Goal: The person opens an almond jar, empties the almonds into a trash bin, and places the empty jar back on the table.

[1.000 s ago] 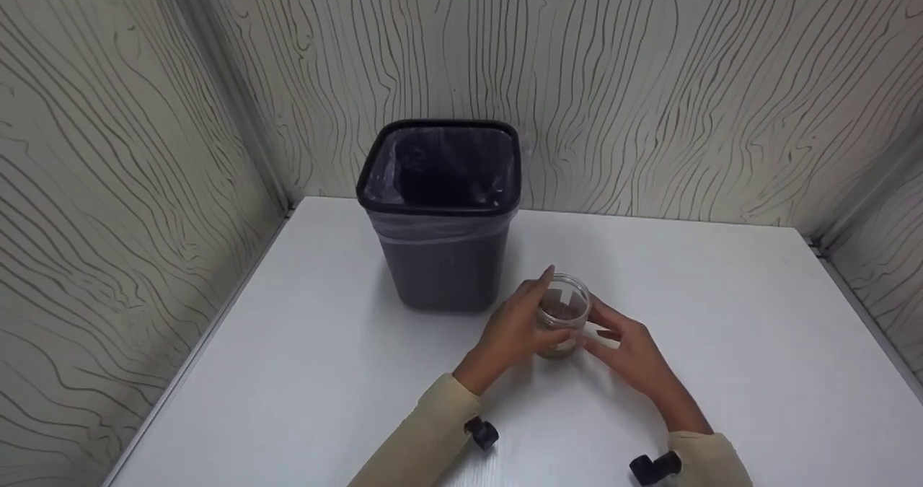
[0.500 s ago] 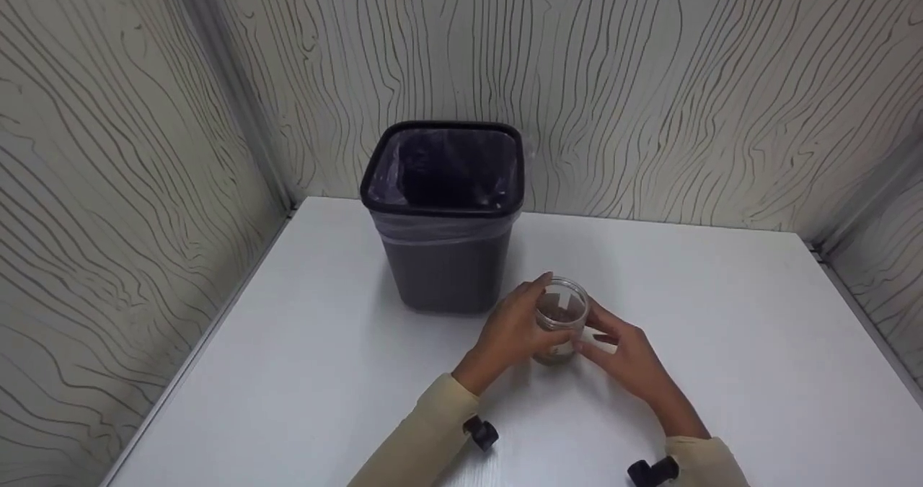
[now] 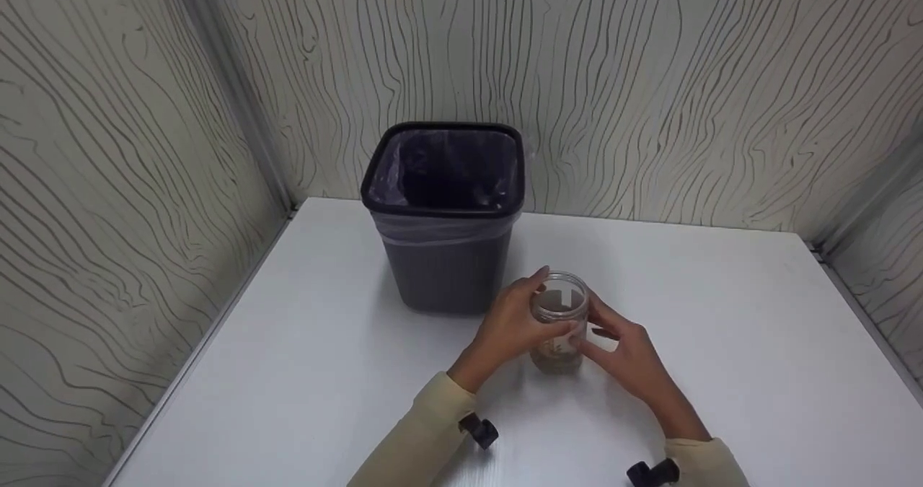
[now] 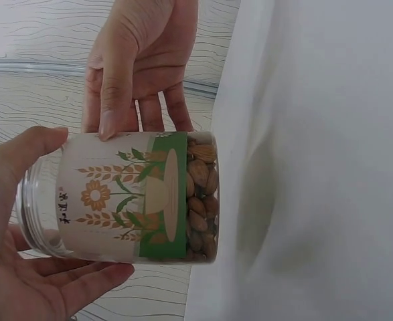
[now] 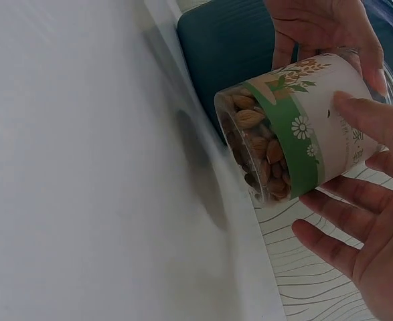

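Note:
A clear jar (image 3: 557, 361) without a lid is gripped between both hands, mouth facing up. Its white and green label (image 4: 116, 194) shows wheat and flowers. Brown almonds (image 5: 253, 150) are visible at its bottom. My left hand (image 3: 513, 321) holds the upper left side near the threaded rim, thumb across the front. On the other side, my right hand (image 3: 627, 350) holds the body between thumb and fingers. Both wrist views show a gap between the jar's base and the white table, with a shadow below.
A dark bin (image 3: 447, 270) lined with a clear bag stands just beyond the left hand, towards the back wall (image 3: 613, 97). The white table (image 3: 735, 314) extends on both sides, enclosed by patterned panels.
The jar has risen slightly and come a little nearer to the head camera, so more of its lower side and label shows. Both hands keep their hold; the bin stays put.

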Tool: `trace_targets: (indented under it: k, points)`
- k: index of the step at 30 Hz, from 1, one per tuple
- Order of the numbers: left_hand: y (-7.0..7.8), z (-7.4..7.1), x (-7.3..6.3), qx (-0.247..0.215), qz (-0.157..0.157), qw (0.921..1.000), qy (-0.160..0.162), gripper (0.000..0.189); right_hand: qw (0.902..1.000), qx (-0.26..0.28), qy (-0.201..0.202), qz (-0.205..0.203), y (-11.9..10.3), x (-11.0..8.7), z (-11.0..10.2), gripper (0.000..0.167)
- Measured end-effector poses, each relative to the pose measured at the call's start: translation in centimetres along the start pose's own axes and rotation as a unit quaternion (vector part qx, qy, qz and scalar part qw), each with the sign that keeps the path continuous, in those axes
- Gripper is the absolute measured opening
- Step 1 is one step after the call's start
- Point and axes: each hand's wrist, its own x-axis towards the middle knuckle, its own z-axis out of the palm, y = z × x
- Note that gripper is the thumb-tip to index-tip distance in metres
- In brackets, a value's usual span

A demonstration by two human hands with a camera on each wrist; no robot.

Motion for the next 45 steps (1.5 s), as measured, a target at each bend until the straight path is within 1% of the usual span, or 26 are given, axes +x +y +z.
trace_targets:
  k: [7,13,20,25,34,36,41,45]
  points:
    - [0.8,-0.8,0.0,-0.021,0.008,0.9997,0.009,0.087,0.999,-0.017,0.036,-0.02,-0.8,0.0,-0.1,0.079]
    - [1.2,-1.5,-0.1,-0.029,-0.003,0.9995,0.012,0.087,0.9965,-0.026,0.07,-0.038,-1.6,0.0,0.0,0.075]
    - [1.3,-2.1,-0.2,-0.043,-0.003,0.9989,0.019,0.087,0.9919,-0.032,0.107,-0.06,-2.3,-0.1,0.5,0.076]
    - [1.6,-2.7,-0.3,-0.056,-0.006,0.9982,0.023,0.086,0.9864,-0.032,0.128,-0.098,-2.4,-0.1,0.8,0.076]
    - [2.0,-3.6,-0.5,-0.092,-0.013,0.9952,0.032,0.086,0.9754,-0.034,0.139,-0.168,-3.0,-0.1,0.9,0.08]
    - [2.1,-3.7,-0.5,-0.098,-0.015,0.9946,0.032,0.086,0.9707,-0.031,0.149,-0.186,-4.2,-0.3,0.9,0.08]
    - [2.5,-3.9,-0.5,-0.108,-0.022,0.9933,0.036,0.085,0.9619,-0.034,0.176,-0.206,-6.9,-0.5,1.0,0.08]
    - [2.8,-4.0,-0.6,-0.123,-0.023,0.9913,0.039,0.086,0.9606,-0.049,0.184,-0.203,-5.8,-0.4,1.3,0.084]
